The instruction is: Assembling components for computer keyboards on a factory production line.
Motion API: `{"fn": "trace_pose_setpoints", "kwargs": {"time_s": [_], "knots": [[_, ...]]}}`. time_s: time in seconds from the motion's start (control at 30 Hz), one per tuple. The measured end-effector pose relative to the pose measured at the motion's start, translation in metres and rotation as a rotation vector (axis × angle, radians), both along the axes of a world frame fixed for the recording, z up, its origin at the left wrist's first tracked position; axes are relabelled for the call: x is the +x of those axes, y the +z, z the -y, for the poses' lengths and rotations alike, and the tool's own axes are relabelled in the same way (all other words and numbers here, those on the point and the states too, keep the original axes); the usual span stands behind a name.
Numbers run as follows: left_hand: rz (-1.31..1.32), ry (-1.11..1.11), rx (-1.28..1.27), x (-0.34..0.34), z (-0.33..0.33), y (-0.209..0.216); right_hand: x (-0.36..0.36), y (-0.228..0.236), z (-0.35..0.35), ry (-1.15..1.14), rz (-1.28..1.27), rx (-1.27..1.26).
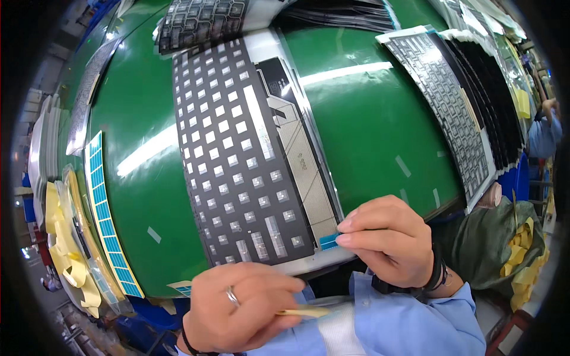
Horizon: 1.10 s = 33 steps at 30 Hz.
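Note:
In front of me lies a black keyboard sheet with rows of pale square cut-outs. A beige panel with thin lines runs along its right side. My right hand pinches a small blue adhesive piece between thumb and finger, at the panel's near end. Its underside contact cannot be made out. My left hand, with a ring on one finger, is closed on a small pale yellow strip, close to my body beyond the sheet's near edge.
A long strip of blue stickers on yellow backing lies at left, with a smaller piece near my left hand. Stacked keyboard sheets stand at right, more at the far side. Yellow scraps hang over a dark green bag.

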<state>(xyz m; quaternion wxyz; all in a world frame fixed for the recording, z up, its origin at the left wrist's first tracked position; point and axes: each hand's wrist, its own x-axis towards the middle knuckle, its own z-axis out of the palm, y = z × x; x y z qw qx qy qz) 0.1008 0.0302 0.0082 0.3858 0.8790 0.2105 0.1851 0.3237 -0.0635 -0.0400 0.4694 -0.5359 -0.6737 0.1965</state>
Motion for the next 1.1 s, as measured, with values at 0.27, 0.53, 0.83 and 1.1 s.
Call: {"fn": "trace_pose_setpoints", "kwargs": {"time_s": [0.27, 0.53, 0.83, 1.1], "knots": [[-0.081, -0.182, 0.258, 0.002, -0.007, -0.009, 0.000, -0.007, 0.001, 0.006, 0.031, 0.002], [-0.078, -0.177, 0.253, 0.000, -0.006, -0.011, 0.000, -0.007, -0.001, 0.023, 0.064, 0.030], [-0.089, -0.178, 0.261, 0.002, -0.005, -0.008, -0.002, -0.006, -0.001, -0.012, 0.124, 0.062], [-0.194, -0.169, 0.294, 0.011, -0.002, 0.000, 0.009, 0.005, 0.001, 0.026, 0.233, -0.056]]}}
